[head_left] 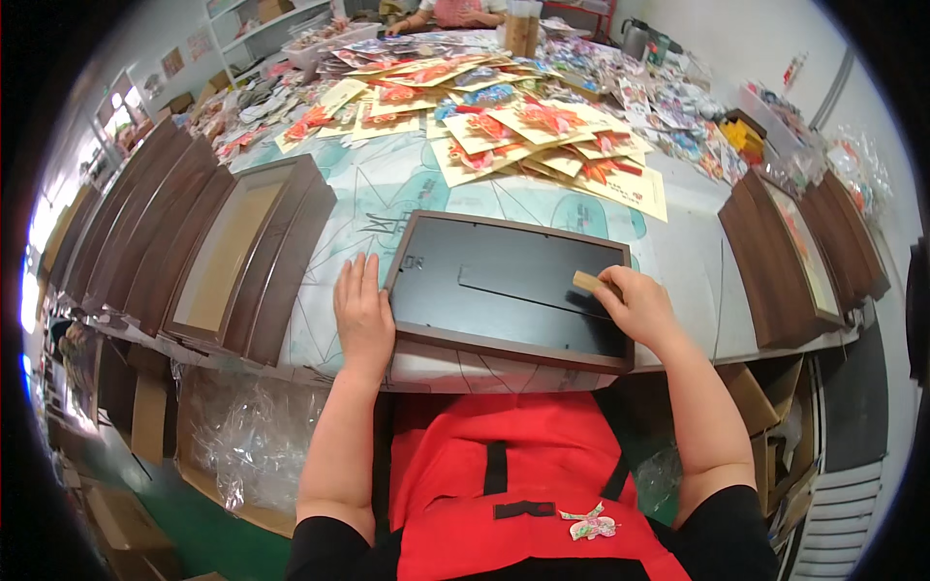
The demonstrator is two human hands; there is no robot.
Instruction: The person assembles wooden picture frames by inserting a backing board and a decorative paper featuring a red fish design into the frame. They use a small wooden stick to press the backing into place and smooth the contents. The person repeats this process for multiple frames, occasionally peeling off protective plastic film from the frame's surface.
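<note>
A dark brown picture frame (pixel 523 358) lies face down on the table in front of me. Its black backing board (pixel 436 310) faces up, with a hanger at the left and a stand flap outlined in the middle. My left hand (pixel 365 310) rests flat beside the frame's left edge, fingers stretched out and touching it. Over the right part of the backing, my right hand (pixel 639 302) pinches a small tan block (pixel 588 282), perhaps wood. Some of its fingers are hidden from view.
Brown frames (pixel 242 261) stand in a row at the left, and more frames (pixel 785 261) at the right. Cream cards with red decorations (pixel 542 126) are piled beyond the frame. Behind them sits another person (pixel 455 12). A box of clear plastic wrap (pixel 252 436) is below the table.
</note>
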